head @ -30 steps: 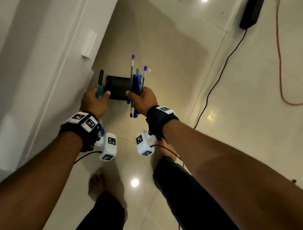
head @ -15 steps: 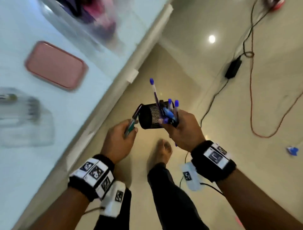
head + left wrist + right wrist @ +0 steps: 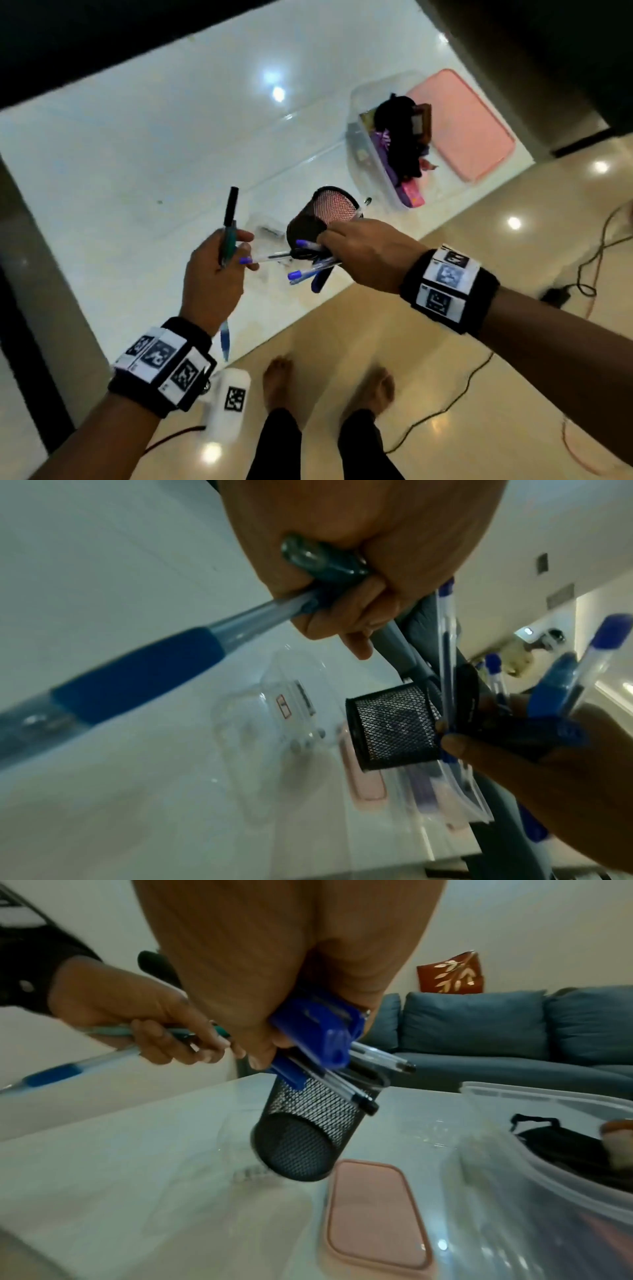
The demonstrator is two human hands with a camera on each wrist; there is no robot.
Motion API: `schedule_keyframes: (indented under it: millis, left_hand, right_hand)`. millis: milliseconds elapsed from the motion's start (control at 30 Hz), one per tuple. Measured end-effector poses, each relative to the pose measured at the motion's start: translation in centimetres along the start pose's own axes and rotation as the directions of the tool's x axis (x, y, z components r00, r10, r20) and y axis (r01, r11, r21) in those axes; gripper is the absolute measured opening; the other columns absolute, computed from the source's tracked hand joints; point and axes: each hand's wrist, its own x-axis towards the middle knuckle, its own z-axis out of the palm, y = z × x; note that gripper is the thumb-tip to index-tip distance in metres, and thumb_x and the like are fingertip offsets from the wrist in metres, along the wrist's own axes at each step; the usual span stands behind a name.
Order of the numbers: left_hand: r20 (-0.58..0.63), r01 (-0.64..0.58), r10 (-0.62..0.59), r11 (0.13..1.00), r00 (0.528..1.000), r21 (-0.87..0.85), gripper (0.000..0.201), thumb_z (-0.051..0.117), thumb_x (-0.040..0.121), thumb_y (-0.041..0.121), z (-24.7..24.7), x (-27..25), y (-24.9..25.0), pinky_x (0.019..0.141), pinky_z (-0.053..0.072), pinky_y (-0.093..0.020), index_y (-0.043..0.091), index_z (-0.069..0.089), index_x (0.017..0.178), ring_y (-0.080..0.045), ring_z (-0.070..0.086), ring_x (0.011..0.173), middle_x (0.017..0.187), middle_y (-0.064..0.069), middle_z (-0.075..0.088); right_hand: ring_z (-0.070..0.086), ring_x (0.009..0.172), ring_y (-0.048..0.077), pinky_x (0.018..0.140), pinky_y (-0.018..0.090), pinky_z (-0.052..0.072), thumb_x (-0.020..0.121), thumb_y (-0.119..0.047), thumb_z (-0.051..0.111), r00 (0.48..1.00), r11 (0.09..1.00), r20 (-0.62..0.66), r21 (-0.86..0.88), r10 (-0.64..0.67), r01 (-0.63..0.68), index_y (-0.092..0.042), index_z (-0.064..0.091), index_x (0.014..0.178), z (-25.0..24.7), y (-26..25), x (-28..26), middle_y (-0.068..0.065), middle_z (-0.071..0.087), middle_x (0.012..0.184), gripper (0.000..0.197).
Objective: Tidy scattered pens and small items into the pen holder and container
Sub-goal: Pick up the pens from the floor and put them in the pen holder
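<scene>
I have swung round to the table (image 3: 144, 144), my right hand (image 3: 363, 253) squeezing the light pen holder (image 3: 318, 219) and slippery pens (image 3: 308, 270) tight, my left hand (image 3: 212, 274) at nine o'clock wrapped round two more.

a pink lid (image 3: 460, 125) lies at the upper right on the white table (image 3: 171, 137); a blue sofa (image 3: 496, 1031) sits behind.

Your head camera looks down from high up at the white table (image 3: 144, 137). Your two wrist cameras sit close, looking along your fingers. All three see the mesh pen holder (image 3: 322, 219).
</scene>
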Motion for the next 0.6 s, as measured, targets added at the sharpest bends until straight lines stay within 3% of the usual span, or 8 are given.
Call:
schedule_keyframes:
  millis: [133, 333, 400, 467, 533, 600]
  left_hand:
    - [-0.133, 0.052, -0.056, 0.998, 0.99, -0.039, 0.013, 0.051, 0.098, 0.011, -4.0, -0.6, -2.2, 0.038, 0.033, -0.016, 0.012, 0.062, 0.105, -0.006, 0.038, 0.036, 0.076, -0.011, 0.066]
    - [-0.249, 0.136, -0.145, 0.989, 0.958, -0.053, 0.012, 0.053, 0.097, 0.013, -7.4, -2.7, -5.6, 0.045, 0.037, -0.022, 0.02, 0.063, 0.1, -0.005, 0.04, 0.038, 0.077, -0.008, 0.068]
    - [-0.297, 0.147, -0.161, 0.987, 0.941, -0.069, 0.015, 0.054, 0.096, 0.012, -8.8, -3.9, -6.9, 0.053, 0.039, -0.025, 0.024, 0.063, 0.097, -0.006, 0.049, 0.047, 0.078, -0.009, 0.068]
    - [-0.332, 0.149, -0.166, 0.986, 0.929, -0.075, 0.017, 0.055, 0.096, 0.011, -10.3, -5.0, -8.0, 0.059, 0.041, -0.028, 0.026, 0.062, 0.094, -0.012, 0.056, 0.06, 0.076, -0.007, 0.066]
    - [-0.363, 0.184, -0.213, 0.976, 0.907, -0.115, 0.014, 0.054, 0.097, 0.013, -11.5, -6.0, -8.8, 0.053, 0.039, -0.026, 0.025, 0.061, 0.094, -0.008, 0.05, 0.05, 0.073, -0.006, 0.064]
    - [-0.409, 0.24, -0.279, 0.96, 0.869, -0.147, 0.01, 0.053, 0.097, 0.015, -12.8, -6.8, -9.6, 0.043, 0.036, -0.022, 0.02, 0.062, 0.099, -0.005, 0.041, 0.038, 0.075, -0.008, 0.066]
  right_hand:
    - [0.058, 0.062, 0.035, 0.054, 0.037, 0.046, 0.08, 0.001, 0.061, 0.999, 1.0, -0.024, -0.004, -0.031, 0.031, -0.003, 0.063, 0.095, -1.4, -1.6, 3.4, 0.014, 0.062, 0.084, 0.015]
    - [0.059, 0.068, 0.032, 0.058, 0.043, 0.052, 0.085, -0.004, 0.063, 0.981, 0.981, -0.033, -0.03, -0.194, 0.193, -0.004, 0.064, 0.103, -3.8, -5.1, 6.2, 0.012, 0.062, 0.091, 0.018]
    - [0.059, 0.066, 0.03, 0.057, 0.04, 0.051, 0.087, -0.005, 0.054, 0.954, 0.953, 0.011, -0.033, -0.3, 0.3, -0.005, 0.065, 0.099, -3.1, -7.7, 7.2, 0.011, 0.062, 0.087, 0.017]
    - [0.057, 0.062, 0.031, 0.055, 0.038, 0.05, 0.088, -0.01, 0.04, 0.915, 0.916, 0.055, -0.02, -0.399, 0.4, -0.003, 0.066, 0.096, -1.4, -10.4, 8.2, 0.012, 0.061, 0.083, 0.028]
    - [0.056, 0.059, 0.032, 0.054, 0.039, 0.05, 0.089, -0.013, 0.033, 0.881, 0.883, 0.078, -0.016, -0.466, 0.469, -0.003, 0.066, 0.093, 0.6, -12.3, 8.9, 0.013, 0.06, 0.081, 0.035]
    - [0.055, 0.055, 0.03, 0.05, 0.037, 0.048, 0.088, -0.012, 0.037, 0.858, 0.862, 0.125, -0.039, -0.498, 0.506, -0.004, 0.065, 0.088, 2.4, -13.8, 9.6, 0.011, 0.06, 0.077, 0.03]
